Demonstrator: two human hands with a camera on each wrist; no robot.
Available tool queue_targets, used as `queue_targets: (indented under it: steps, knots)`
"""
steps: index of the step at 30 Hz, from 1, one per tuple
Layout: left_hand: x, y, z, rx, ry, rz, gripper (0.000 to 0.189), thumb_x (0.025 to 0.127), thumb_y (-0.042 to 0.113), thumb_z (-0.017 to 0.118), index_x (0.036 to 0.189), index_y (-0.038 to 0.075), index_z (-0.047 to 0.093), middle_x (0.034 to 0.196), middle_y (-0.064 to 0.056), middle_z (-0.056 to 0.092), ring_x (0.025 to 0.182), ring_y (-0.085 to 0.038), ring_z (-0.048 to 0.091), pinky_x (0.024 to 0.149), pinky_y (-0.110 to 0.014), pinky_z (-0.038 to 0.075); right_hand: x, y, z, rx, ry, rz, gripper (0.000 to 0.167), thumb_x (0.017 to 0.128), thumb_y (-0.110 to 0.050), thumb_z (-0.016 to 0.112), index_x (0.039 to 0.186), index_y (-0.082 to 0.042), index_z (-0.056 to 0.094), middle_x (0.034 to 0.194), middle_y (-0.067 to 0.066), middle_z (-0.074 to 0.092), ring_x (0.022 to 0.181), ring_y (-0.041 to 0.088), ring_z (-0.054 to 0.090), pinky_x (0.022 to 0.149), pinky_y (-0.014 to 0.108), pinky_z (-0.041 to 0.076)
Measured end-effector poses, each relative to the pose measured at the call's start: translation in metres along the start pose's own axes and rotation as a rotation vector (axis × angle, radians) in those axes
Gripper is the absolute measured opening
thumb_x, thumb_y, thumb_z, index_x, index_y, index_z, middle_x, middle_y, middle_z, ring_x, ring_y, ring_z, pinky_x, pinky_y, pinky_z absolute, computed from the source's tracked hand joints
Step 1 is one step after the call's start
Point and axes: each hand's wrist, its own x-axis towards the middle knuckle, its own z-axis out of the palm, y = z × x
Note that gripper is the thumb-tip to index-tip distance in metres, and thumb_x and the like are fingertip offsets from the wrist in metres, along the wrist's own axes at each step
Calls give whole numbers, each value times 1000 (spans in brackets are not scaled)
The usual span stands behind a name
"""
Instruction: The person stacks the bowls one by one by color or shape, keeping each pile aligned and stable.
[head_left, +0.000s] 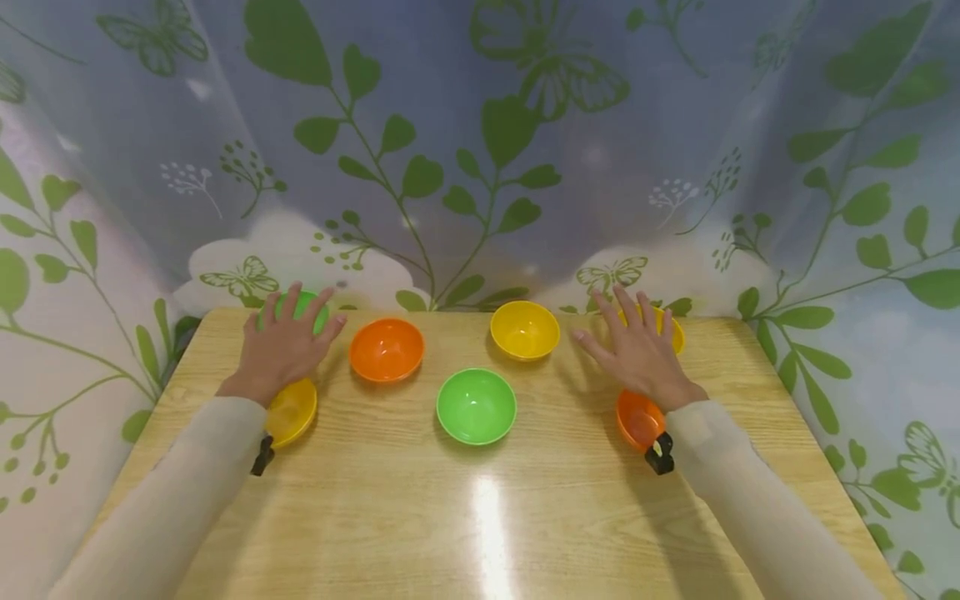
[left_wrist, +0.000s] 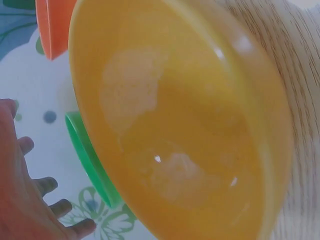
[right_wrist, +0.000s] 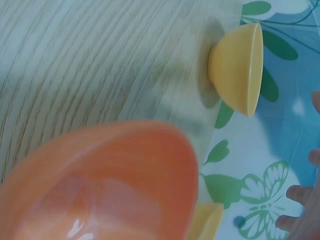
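My left hand (head_left: 281, 346), fingers spread and holding nothing, hovers over a green bowl (head_left: 313, 315) at the back left. Below that wrist sits a yellow bowl (head_left: 294, 414), large in the left wrist view. My right hand (head_left: 637, 350), also spread, hangs over a yellow bowl (head_left: 678, 332) at the back right, partly hiding it. Under the right wrist is an orange bowl (head_left: 637, 418). Between the hands stand another orange bowl (head_left: 387, 350), a green bowl (head_left: 477, 407) and a yellow bowl (head_left: 525, 331). These bowls stand upright, and no contents show in the uncovered ones.
The wooden table (head_left: 390, 517) carries all the bowls. Directly behind its back edge hangs a curtain (head_left: 435, 125) printed with leaves and butterflies, which also runs along both sides. A black wrist-camera piece (head_left: 660, 454) juts over the right orange bowl.
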Motion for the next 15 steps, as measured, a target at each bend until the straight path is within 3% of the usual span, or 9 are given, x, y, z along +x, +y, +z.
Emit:
queue_targets:
  steps: [7, 15]
  knots:
    - [0, -23, -3, -33, 54, -5, 75, 114, 64, 20, 176, 21, 19, 178, -34, 6, 156, -67, 11, 113, -91, 30, -4, -20, -3, 56, 21, -35, 80, 110, -62, 49, 176, -26, 19, 182, 21, 13, 165, 56, 8, 125, 89, 12]
    - [-3, -35, -6, -57, 77, -23, 71, 116, 57, 24, 175, 17, 22, 176, -35, 10, 153, -70, 16, 106, -91, 37, -6, -32, 1, 48, 29, -64, 81, 111, -62, 47, 176, -24, 19, 182, 22, 12, 165, 55, 12, 122, 89, 23]
